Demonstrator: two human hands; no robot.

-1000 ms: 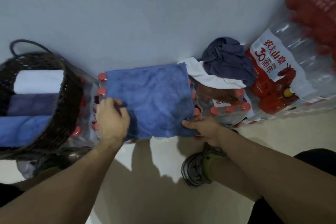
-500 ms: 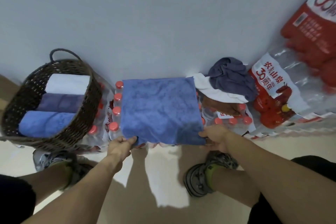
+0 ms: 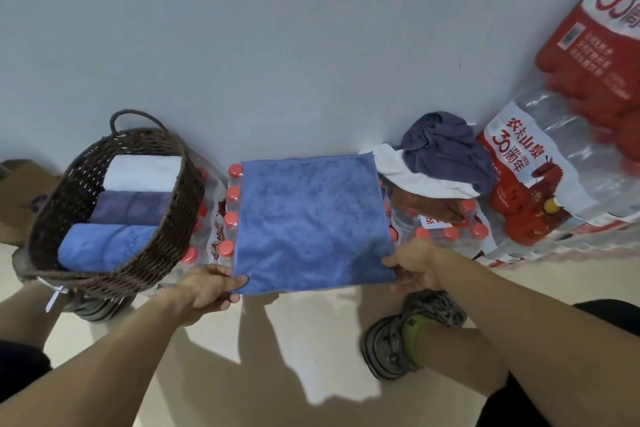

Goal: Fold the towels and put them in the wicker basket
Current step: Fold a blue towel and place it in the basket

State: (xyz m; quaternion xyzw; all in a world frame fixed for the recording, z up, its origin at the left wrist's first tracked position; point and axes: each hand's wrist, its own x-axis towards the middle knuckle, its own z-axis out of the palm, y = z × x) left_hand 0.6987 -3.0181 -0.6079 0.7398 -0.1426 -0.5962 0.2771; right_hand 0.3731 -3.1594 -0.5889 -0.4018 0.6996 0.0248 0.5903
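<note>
Blue microfibre, the flat towel lies spread as a square on top of a pack of red-capped water bottles against the pale wall. The left hand pinches its near left corner between thumb and fingers, and the right hand pinches the near right corner, both at the edge that overhangs the pack. To the left, the wicker basket sits on more bottles and holds 3 rolled towels side by side: a white one, a purple one and a blue one. To the right of the flat towel, a crumpled grey towel rests on a white towel, beside a wrapped pack of large bottles with a red label.
</note>
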